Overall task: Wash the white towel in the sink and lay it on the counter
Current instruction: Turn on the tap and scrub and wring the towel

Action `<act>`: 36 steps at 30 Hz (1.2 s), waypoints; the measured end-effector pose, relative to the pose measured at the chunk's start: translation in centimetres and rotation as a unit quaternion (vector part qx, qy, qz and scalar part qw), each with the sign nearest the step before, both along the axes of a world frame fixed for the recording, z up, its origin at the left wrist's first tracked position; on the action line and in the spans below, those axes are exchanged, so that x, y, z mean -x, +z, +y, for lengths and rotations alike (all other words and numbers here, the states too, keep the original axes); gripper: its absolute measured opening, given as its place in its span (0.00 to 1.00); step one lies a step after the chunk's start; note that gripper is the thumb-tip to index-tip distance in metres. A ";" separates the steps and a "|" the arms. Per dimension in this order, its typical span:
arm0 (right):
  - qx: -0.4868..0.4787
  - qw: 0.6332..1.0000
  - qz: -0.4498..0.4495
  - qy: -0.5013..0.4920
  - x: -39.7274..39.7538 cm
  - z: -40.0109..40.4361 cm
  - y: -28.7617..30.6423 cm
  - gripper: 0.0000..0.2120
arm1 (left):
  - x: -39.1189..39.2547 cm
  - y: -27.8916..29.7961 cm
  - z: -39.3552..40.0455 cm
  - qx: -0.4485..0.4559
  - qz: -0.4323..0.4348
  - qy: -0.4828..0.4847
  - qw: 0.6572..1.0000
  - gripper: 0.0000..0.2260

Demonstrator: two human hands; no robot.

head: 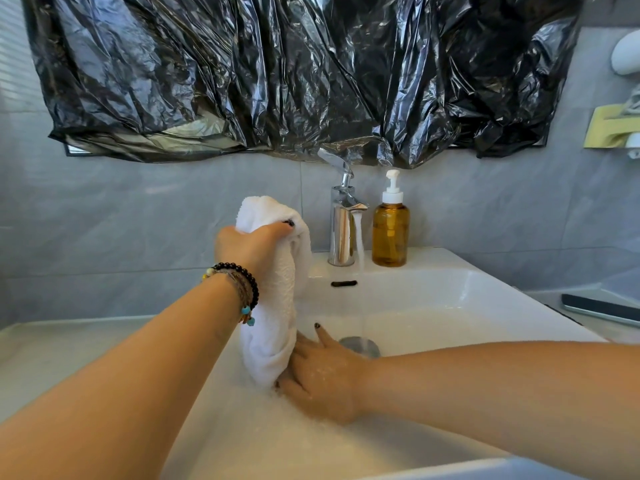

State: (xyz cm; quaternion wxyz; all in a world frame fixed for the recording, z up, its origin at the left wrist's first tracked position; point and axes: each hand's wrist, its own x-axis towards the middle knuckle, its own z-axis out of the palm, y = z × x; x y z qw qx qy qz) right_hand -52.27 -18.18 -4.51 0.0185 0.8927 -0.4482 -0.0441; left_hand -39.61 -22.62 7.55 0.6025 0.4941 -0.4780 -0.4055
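The white towel [273,306] hangs bunched and upright over the left part of the white sink [433,292], its lower end in cloudy water. My left hand [249,249] grips the towel near its top, above the basin. My right hand [322,375] is under the water at the towel's lower end, fingers curled around it. The chrome faucet [343,220] runs a stream of water into the basin near the drain [360,344].
An amber soap pump bottle [390,233] stands right of the faucet. White counter [52,351] lies to the left of the basin. A dark flat object [599,306] sits at the right. Black plastic sheeting [277,74] covers the wall above.
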 end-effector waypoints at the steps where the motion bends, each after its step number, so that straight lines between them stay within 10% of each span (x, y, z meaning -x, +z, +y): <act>1: -0.011 1.000 -0.020 0.014 0.4 0.8 -0.2 0.30 | 0.0 0.0 0.0 0.000 -0.005 -0.004 1.000 0.12; 7: -0.068 0.996 -0.028 0.041 9.3 5.0 1.7 0.33 | 0.9 -0.3 0.3 0.001 -0.037 -0.037 0.999 0.15; 14: 0.050 0.977 -0.114 -0.171 13.9 1.8 2.4 0.27 | 2.4 -1.8 0.0 -0.033 -0.085 -0.084 0.992 0.19; 18: -0.021 0.795 -0.539 -0.279 7.0 -1.7 5.6 0.18 | 3.0 -2.2 0.5 -0.070 -0.065 -0.115 0.989 0.23; 23: -0.267 0.560 -0.709 -0.334 4.1 -3.0 7.6 0.26 | 3.0 -1.5 1.0 -0.094 0.049 -0.223 0.969 0.13; 30: -0.168 0.605 -0.729 -0.271 6.3 -3.2 7.4 0.09 | 4.2 -2.5 1.5 -0.091 -0.014 -0.263 0.960 0.04; 36: -0.182 0.606 -0.720 -0.285 8.6 -3.0 8.9 0.25 | 4.8 -2.7 1.6 -0.069 -0.024 -0.248 0.966 0.13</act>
